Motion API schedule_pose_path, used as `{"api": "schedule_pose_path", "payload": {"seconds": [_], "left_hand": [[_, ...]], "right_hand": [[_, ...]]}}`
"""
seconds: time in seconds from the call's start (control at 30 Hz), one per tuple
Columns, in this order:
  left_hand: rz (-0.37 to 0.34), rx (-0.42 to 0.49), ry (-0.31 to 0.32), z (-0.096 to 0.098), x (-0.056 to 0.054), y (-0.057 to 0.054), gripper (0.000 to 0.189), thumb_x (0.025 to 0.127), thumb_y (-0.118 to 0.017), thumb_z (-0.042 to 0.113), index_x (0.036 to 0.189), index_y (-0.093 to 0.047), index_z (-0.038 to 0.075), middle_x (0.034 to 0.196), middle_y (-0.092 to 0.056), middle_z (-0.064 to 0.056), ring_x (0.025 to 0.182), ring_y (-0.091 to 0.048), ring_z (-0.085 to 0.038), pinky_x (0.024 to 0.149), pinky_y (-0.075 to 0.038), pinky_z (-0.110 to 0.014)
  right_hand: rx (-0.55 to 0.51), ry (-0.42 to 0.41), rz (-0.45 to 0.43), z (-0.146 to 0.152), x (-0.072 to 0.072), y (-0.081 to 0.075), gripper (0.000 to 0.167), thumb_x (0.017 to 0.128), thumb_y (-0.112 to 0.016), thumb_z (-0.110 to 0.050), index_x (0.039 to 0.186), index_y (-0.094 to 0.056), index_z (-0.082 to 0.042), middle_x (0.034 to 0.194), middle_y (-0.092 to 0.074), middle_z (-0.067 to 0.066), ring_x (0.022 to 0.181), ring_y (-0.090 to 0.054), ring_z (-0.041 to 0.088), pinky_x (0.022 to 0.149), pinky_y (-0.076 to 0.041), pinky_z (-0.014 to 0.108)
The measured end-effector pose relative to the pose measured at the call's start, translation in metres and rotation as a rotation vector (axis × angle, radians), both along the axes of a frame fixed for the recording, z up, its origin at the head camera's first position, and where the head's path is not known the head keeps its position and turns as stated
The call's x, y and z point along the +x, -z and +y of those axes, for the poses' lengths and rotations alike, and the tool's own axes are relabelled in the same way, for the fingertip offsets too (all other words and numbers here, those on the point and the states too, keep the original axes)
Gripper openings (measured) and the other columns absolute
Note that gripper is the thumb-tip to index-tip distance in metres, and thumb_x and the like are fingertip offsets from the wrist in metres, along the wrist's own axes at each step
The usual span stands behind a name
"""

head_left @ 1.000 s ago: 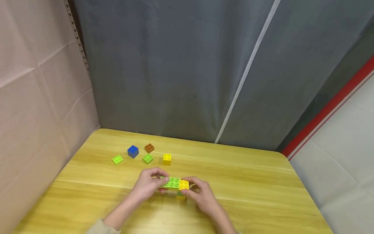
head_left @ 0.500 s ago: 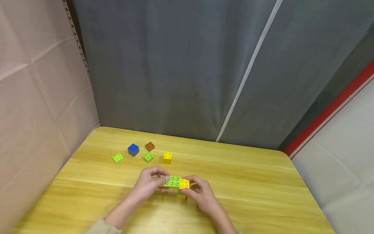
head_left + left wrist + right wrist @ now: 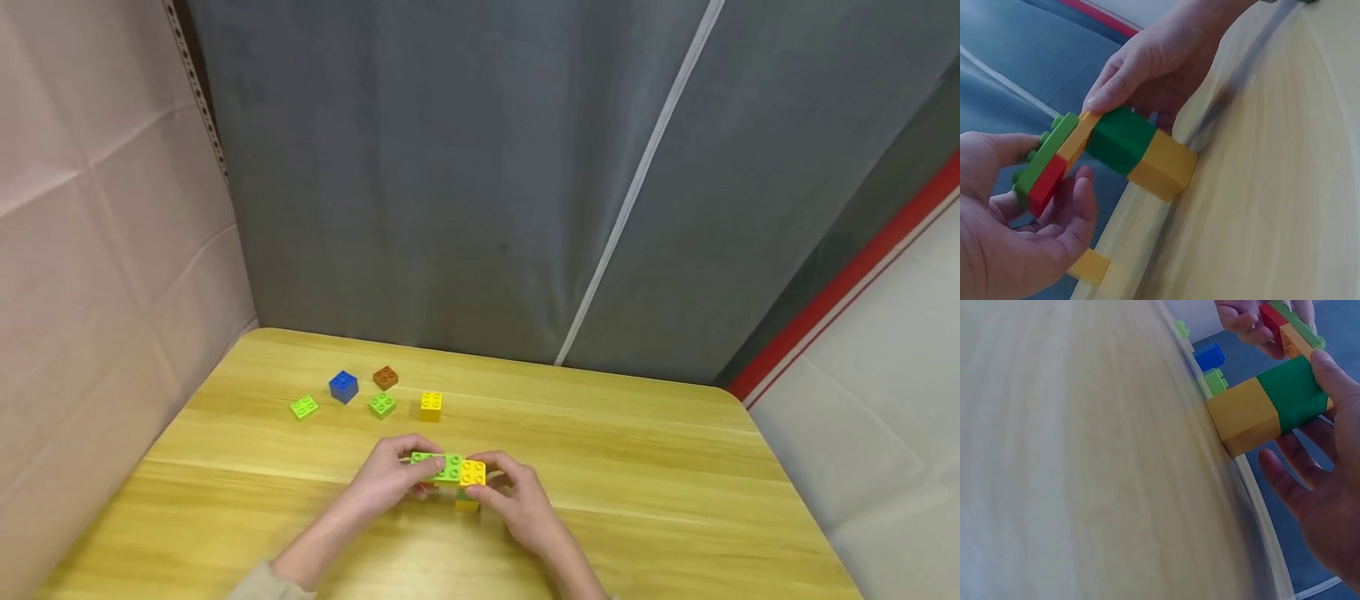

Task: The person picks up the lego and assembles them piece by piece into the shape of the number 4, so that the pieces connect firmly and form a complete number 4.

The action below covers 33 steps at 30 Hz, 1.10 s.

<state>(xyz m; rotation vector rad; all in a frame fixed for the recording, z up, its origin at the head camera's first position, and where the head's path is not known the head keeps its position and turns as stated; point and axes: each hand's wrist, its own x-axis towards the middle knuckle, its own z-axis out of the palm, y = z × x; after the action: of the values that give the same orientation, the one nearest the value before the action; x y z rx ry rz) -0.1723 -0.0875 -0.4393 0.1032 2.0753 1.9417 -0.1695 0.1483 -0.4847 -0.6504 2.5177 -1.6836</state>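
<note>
A toy-brick build stands in front of me, gripped by both hands. Its lower part is a yellow brick (image 3: pixel 1165 164) on the table with a dark green brick (image 3: pixel 1121 140) stacked on it. Above the dark green brick lies a flat orange-yellow brick (image 3: pixel 1077 141), reaching out left. A red brick (image 3: pixel 1046 185) sits beside it, and a long light green brick (image 3: pixel 452 469) spans both. My left hand (image 3: pixel 386 477) pinches the light green and red end, thumb on the studs. My right hand (image 3: pixel 519 502) holds the top of the stack by the yellow studded end (image 3: pixel 473 472).
Loose bricks lie farther back on the wooden table (image 3: pixel 637 467): a blue one (image 3: pixel 343 387), a brown one (image 3: pixel 386 377), a yellow one (image 3: pixel 431 406) and two light green ones, the left one flat (image 3: pixel 303 407). A grey curtain (image 3: pixel 450 183) hangs behind the table.
My left hand has shifted slightly right, its thumb sliding along the light green brick's studs toward the middle. My right hand keeps its hold, and the loose bricks stay put.
</note>
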Motion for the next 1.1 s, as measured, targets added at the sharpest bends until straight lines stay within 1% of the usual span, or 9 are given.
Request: {"api": "schedule_pose_path", "payload": {"seconds": [0.07,0.2,0.33,0.47,0.63,0.8,0.9,1.0,1.1], "left_hand": [[-0.007,0.018,0.001,0.004,0.0,0.0,0.026,0.093,-0.075,0.013,0.112,-0.069,-0.005,0.105,-0.064,-0.016,0.08,-0.066,-0.021,0.071,-0.061,-0.034],[-0.044,0.084,-0.047,0.006,0.0,0.002,0.026,0.091,-0.075,0.008,0.11,-0.07,-0.008,0.105,-0.064,-0.017,0.083,-0.066,-0.02,0.074,-0.061,-0.035],[-0.073,0.113,-0.069,0.007,0.0,0.002,0.028,0.091,-0.075,0.005,0.112,-0.069,-0.011,0.105,-0.065,-0.017,0.082,-0.066,-0.019,0.072,-0.059,-0.031],[-0.067,0.108,-0.082,0.008,0.001,0.001,0.028,0.09,-0.075,0.005,0.112,-0.069,-0.012,0.101,-0.066,-0.016,0.077,-0.063,-0.017,0.066,-0.056,-0.026],[-0.051,0.086,-0.097,0.011,0.002,0.001,0.025,0.089,-0.075,0.004,0.109,-0.07,-0.01,0.097,-0.067,-0.014,0.073,-0.06,-0.016,0.062,-0.053,-0.024],[-0.045,0.068,-0.119,0.014,0.002,0.002,0.024,0.089,-0.076,0.006,0.108,-0.071,-0.008,0.099,-0.067,-0.014,0.076,-0.062,-0.017,0.066,-0.056,-0.028],[-0.024,0.018,-0.094,0.013,0.003,0.003,0.028,0.091,-0.076,0.012,0.112,-0.07,-0.006,0.103,-0.066,-0.013,0.08,-0.064,-0.019,0.07,-0.059,-0.032],[0.014,-0.063,-0.059,0.003,0.005,0.005,0.04,0.094,-0.076,0.022,0.122,-0.067,-0.005,0.107,-0.068,-0.011,0.083,-0.067,-0.02,0.072,-0.061,-0.037],[0.056,-0.108,-0.072,-0.017,0.006,0.005,0.048,0.095,-0.076,0.027,0.129,-0.064,-0.005,0.108,-0.069,-0.009,0.084,-0.069,-0.021,0.071,-0.061,-0.038]], "right_hand": [[-0.001,-0.002,0.004,0.0,0.0,-0.001,0.029,0.094,-0.076,-0.022,0.122,-0.07,-0.017,0.117,-0.071,-0.002,0.102,-0.064,0.017,0.088,-0.056,0.034],[-0.005,-0.013,0.006,-0.001,0.0,-0.001,0.029,0.094,-0.076,-0.022,0.122,-0.07,-0.016,0.117,-0.071,-0.003,0.104,-0.064,0.015,0.089,-0.056,0.035],[-0.001,-0.014,0.0,-0.001,0.0,-0.002,0.029,0.095,-0.075,-0.022,0.123,-0.07,-0.017,0.117,-0.071,-0.003,0.104,-0.064,0.016,0.089,-0.056,0.035],[0.009,-0.011,-0.009,0.0,0.0,-0.001,0.029,0.095,-0.074,-0.024,0.123,-0.069,-0.017,0.117,-0.071,-0.003,0.103,-0.064,0.019,0.089,-0.056,0.034],[0.012,-0.007,-0.017,0.001,0.001,-0.001,0.031,0.095,-0.074,-0.026,0.124,-0.069,-0.016,0.116,-0.071,-0.002,0.102,-0.064,0.019,0.088,-0.056,0.032],[0.028,-0.007,0.001,0.002,0.002,-0.003,0.033,0.095,-0.074,-0.026,0.126,-0.068,-0.014,0.113,-0.071,0.004,0.094,-0.068,0.018,0.083,-0.057,0.03],[0.026,-0.003,0.005,0.003,0.003,-0.005,0.034,0.095,-0.075,-0.025,0.126,-0.068,-0.013,0.111,-0.071,0.007,0.091,-0.07,0.02,0.08,-0.057,0.029],[0.016,-0.004,-0.023,0.003,0.004,-0.006,0.035,0.095,-0.075,-0.026,0.126,-0.069,-0.013,0.112,-0.071,0.009,0.092,-0.07,0.022,0.081,-0.057,0.03],[0.012,-0.001,-0.052,0.002,0.004,-0.007,0.036,0.095,-0.075,-0.027,0.127,-0.068,-0.012,0.113,-0.07,0.009,0.093,-0.069,0.022,0.082,-0.057,0.03]]}}
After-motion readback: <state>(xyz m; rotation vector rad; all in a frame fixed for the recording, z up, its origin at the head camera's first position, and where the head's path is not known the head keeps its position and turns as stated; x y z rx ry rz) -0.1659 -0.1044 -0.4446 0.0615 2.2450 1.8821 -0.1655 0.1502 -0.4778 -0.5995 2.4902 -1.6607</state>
